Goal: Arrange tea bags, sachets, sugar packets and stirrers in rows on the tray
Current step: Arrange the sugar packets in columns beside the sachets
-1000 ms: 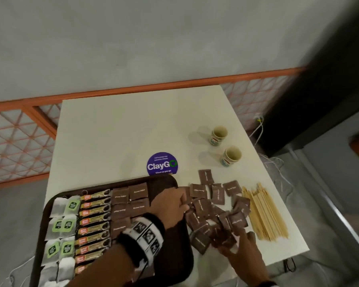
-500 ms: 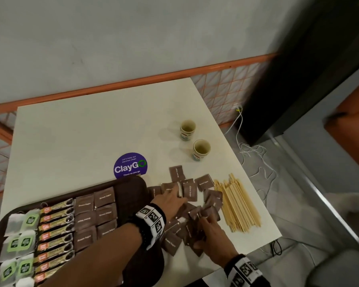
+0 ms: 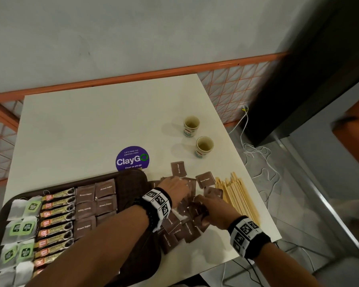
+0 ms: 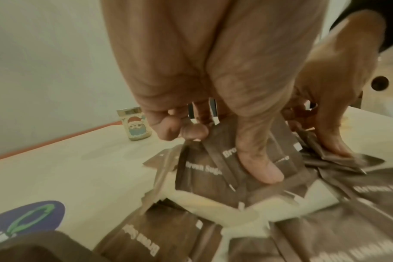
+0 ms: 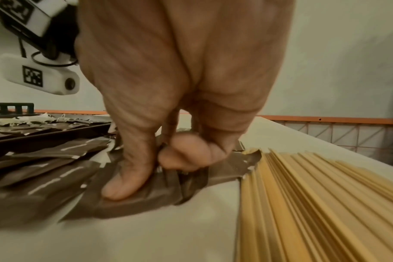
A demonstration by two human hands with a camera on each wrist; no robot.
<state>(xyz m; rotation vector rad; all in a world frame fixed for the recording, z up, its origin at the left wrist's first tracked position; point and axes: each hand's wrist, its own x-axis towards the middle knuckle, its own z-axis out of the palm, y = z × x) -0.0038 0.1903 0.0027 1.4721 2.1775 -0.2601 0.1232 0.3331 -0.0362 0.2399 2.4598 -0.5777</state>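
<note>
A dark brown tray (image 3: 133, 189) lies at the table's front left, with tea bags (image 3: 22, 226), a column of sachets (image 3: 56, 216) and rows of brown sugar packets (image 3: 95, 201) on it. Right of the tray sits a loose pile of brown sugar packets (image 3: 180, 228). My left hand (image 3: 175, 186) is in the pile's far part and pinches a few packets (image 4: 204, 170) between thumb and curled fingers. Just beside it, my right hand (image 3: 207, 206) pinches packets (image 5: 146, 195) near the wooden stirrers (image 3: 238, 197), thumb pressed down on them.
Two small paper cups (image 3: 191, 126) (image 3: 204, 147) stand behind the pile. A round purple sticker (image 3: 132, 159) lies just past the tray's far rim. The stirrers lie along the table's right edge, with cables (image 3: 257, 154) on the floor beyond.
My right hand has moved from the pile's near edge up into it, beside the left hand. My left hand has shifted slightly right, off the tray's edge. The head view has swung.
</note>
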